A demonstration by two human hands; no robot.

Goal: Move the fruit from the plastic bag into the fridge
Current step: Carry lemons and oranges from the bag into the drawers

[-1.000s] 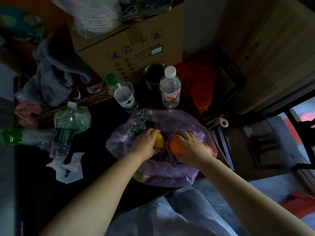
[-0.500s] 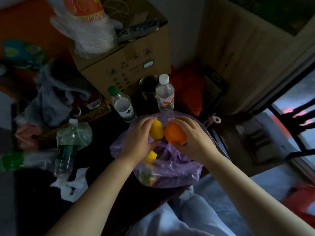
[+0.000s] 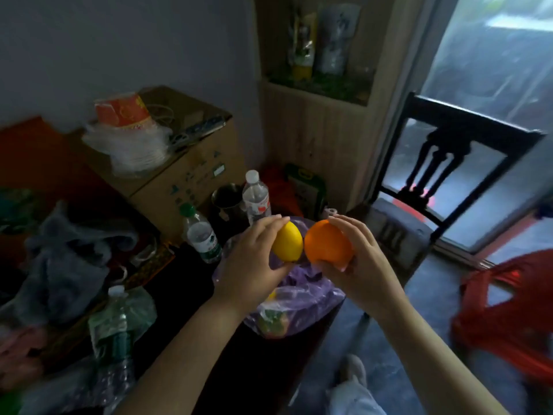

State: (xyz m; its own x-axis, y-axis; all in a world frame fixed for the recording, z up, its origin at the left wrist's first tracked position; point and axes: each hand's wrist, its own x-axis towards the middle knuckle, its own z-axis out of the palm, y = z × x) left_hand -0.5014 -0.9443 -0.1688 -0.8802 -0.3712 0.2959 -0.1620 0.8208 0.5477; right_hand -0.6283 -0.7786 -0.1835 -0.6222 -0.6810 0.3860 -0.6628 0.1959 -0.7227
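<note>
Left hand (image 3: 254, 266) has its fingers wrapped round a yellow lemon (image 3: 288, 245), held up over the table (image 3: 185, 280). Right beside it, almost touching, is an orange (image 3: 327, 245) gripped the same way by the right hand (image 3: 369, 265). Both are clear of the purple plastic bag (image 3: 314, 298), which sits at the table edge just below the hands. So I'd say two pieces are out, but nothing's in the fridge yet — can't even see a fridge from here. The bag looks like it has more fruit (image 3: 273, 322) inside, something yellow and greenish — so probably more trips to go.
</note>
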